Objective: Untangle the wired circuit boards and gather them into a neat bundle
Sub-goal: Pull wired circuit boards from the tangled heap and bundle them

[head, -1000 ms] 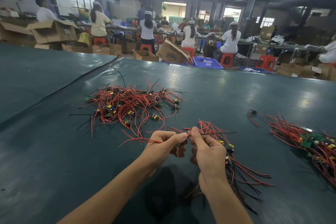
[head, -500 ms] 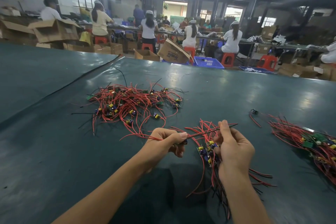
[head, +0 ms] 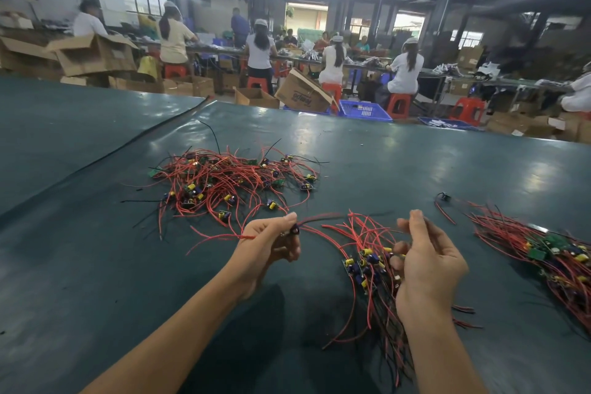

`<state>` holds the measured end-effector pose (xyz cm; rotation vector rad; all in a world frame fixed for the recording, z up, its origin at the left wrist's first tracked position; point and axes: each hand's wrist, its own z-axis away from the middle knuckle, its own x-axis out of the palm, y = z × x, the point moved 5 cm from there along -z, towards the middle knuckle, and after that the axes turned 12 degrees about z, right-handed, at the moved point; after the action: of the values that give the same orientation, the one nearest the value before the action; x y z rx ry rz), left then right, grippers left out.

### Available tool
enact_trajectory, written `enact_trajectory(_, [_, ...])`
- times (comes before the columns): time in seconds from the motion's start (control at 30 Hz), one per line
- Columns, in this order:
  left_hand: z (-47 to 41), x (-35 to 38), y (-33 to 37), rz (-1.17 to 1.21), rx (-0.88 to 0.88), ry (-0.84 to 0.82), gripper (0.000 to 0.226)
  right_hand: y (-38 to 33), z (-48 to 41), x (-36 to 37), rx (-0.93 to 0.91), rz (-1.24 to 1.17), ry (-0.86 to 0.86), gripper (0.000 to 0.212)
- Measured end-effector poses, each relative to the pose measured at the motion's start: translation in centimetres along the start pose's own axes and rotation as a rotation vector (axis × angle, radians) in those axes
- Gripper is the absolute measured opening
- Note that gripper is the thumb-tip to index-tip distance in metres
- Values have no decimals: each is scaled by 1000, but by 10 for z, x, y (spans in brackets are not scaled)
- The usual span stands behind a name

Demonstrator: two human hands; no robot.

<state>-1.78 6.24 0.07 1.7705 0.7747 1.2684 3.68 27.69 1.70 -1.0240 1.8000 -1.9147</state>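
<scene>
A tangled pile of small circuit boards [head: 230, 182] with red and black wires lies on the dark green table [head: 415, 163], beyond my left hand. My left hand [head: 271, 246] pinches a single wired board [head: 295, 230] just above the table; its red wires trail to both sides. My right hand [head: 428, 262] is raised to the right, and its lower fingers curl round a bundle of boards [head: 364, 265] whose wires hang down towards me. Its thumb and forefinger point upward, close together.
A second heap of wired boards [head: 543, 249] lies at the right edge of the table. A loose board with wires [head: 443, 198] sits just left of it. Beyond the table's far edge are cardboard boxes [head: 303, 93], blue crates [head: 364, 110] and seated workers.
My right hand has moved right with the bundle, away from my left hand. The wire stretched between the hands now trails loose from my left hand.
</scene>
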Motion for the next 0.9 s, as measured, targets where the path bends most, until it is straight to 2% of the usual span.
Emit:
enact_trajectory(0.07, [-1, -1, -2, -1, -2, 33, 34, 2, 5, 6, 44, 15, -66, 23])
enact_trajectory(0.17, [1, 3, -7, -29, -10, 44, 40, 10, 22, 25, 43, 177, -268, 34])
enact_trajectory(0.27, [4, 13, -12, -62, -20, -27, 41, 17, 45, 44, -60, 368, -430, 39])
enact_trajectory(0.37, [8, 20, -14, -96, -22, -108, 41, 16, 60, 54, -130, 367, -516, 37])
enact_trajectory(0.47, [9, 21, -12, -158, -20, -113, 48, 16, 61, 53, -95, 316, -504, 39])
enact_trajectory(0.57, [9, 21, -11, -193, -43, -120, 44, 16, 62, 54, -86, 295, -500, 31])
enact_trajectory(0.73, [9, 22, -15, -119, -84, -144, 49, 20, 64, 55, -88, 320, -501, 30])
enact_trajectory(0.9, [11, 26, -14, -164, -82, -174, 44, 26, 56, 50, -4, 318, -410, 31])
